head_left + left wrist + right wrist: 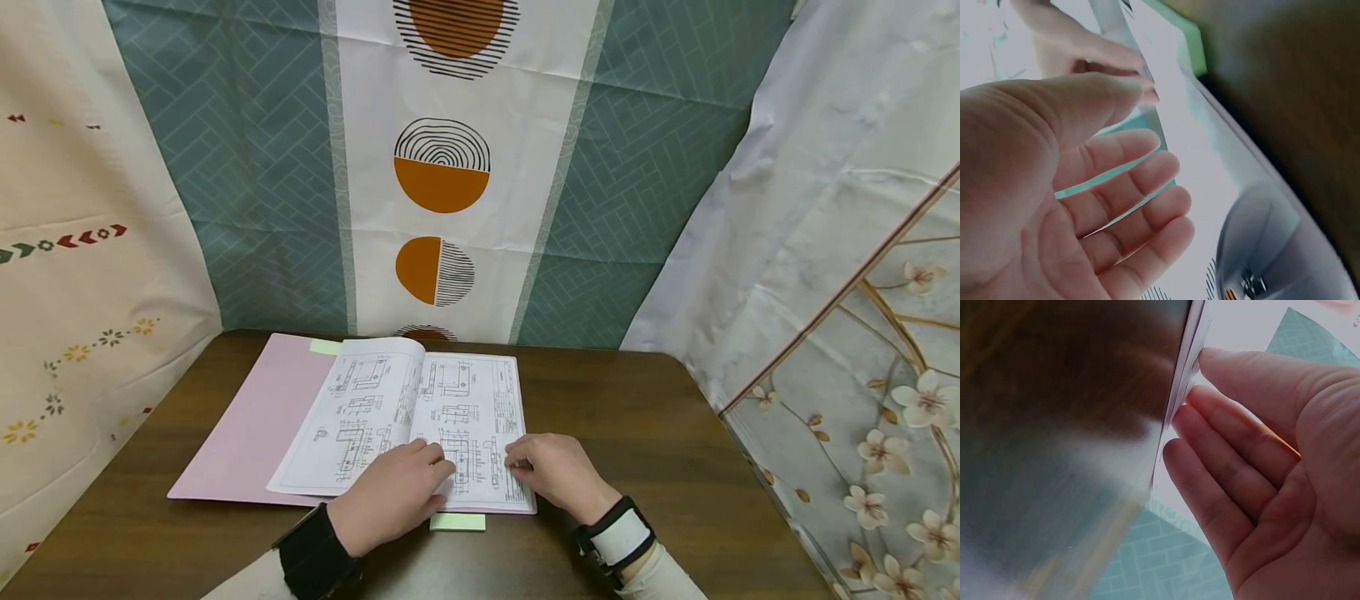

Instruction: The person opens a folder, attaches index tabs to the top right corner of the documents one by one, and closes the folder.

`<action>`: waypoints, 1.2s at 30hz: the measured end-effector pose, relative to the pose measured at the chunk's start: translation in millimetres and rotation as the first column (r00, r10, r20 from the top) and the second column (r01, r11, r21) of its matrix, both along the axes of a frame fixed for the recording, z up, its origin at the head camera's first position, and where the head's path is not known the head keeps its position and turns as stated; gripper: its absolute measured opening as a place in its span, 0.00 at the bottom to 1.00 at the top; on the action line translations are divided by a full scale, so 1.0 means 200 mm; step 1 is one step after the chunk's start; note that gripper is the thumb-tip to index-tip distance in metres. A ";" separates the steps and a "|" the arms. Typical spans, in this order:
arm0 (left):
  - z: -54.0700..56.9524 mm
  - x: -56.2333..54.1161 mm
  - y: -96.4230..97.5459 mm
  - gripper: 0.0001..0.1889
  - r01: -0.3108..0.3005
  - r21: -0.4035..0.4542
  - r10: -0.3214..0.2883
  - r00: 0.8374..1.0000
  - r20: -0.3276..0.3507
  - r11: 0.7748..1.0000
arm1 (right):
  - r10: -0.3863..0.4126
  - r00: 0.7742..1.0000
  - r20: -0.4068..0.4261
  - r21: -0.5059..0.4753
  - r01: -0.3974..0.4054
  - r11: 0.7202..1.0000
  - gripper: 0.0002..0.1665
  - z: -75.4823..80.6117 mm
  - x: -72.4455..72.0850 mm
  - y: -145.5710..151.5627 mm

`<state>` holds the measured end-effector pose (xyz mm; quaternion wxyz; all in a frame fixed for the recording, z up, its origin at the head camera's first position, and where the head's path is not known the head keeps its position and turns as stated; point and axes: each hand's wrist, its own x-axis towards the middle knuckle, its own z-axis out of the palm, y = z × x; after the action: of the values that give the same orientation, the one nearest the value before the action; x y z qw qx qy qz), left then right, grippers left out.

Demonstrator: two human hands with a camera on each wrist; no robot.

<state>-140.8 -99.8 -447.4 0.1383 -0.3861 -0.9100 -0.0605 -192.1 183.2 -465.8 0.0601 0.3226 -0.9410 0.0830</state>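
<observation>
A booklet of technical drawings lies open, with a left page [352, 417] and a right page [487, 392] of line drawings. Its pink cover [247, 425] is spread out to the left. My left hand [397, 492] is over the lower part near the fold, fingers loosely bent and nothing in them; the left wrist view shows its palm and relaxed fingers. At the right page's outer edge is my right hand [558, 471]. In the right wrist view its thumb and fingertips touch the edge of the page stack [1185, 369]; the index finger is hidden.
Pale green strips show at the cover's top [325, 347] and under the booklet's lower edge [457, 522]. The dark brown table [615, 417] extends to the right. Patterned curtains [270, 167] hang behind it and on both sides.
</observation>
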 end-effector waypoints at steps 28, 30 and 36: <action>-0.04 0.08 0.04 0.16 0.040 -0.067 -0.027 0.982 0.188 0.997 | 0.016 0.999 -0.031 -0.011 -0.017 1.000 0.09 -0.02 0.00 0.00; -0.04 0.08 0.04 0.16 0.039 -0.068 -0.026 0.984 0.178 0.997 | 0.015 0.999 -0.031 -0.013 -0.016 1.000 0.09 -0.02 0.00 0.00; -0.06 0.08 0.05 0.16 0.033 -0.074 -0.021 0.988 0.154 0.997 | 0.015 1.000 -0.025 -0.022 -0.016 1.000 0.09 -0.01 0.00 0.00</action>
<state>-125.6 -90.5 -459.1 0.0524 -0.3975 -0.9143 -0.0569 -192.5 183.5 -468.7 0.0749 0.3303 -0.9366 0.0897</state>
